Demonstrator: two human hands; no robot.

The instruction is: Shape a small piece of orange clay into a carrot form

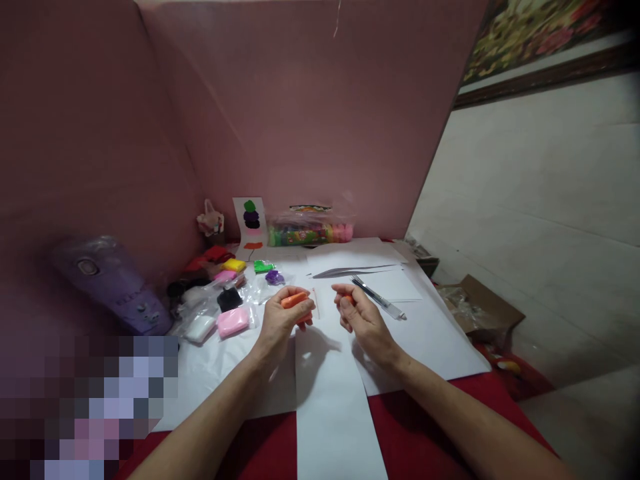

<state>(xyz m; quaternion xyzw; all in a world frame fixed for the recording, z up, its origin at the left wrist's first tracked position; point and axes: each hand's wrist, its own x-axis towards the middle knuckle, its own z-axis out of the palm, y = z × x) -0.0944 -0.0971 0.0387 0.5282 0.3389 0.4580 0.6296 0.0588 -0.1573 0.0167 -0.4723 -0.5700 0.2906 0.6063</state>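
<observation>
My left hand, above the white paper, has its fingers closed round a block of orange clay. To its right, my right hand pinches a smaller orange piece between thumb and fingers. The two hands are apart, with a gap between the orange pieces. A thin stick shows in that gap. Left of my left hand lie a pink clay packet, a black one and a white one.
Yellow, green and purple clay lie farther back. A colour card and a bag of colourful clay stand by the wall. Fork-like tools lie at right, a cardboard box beyond. A purple bottle is left.
</observation>
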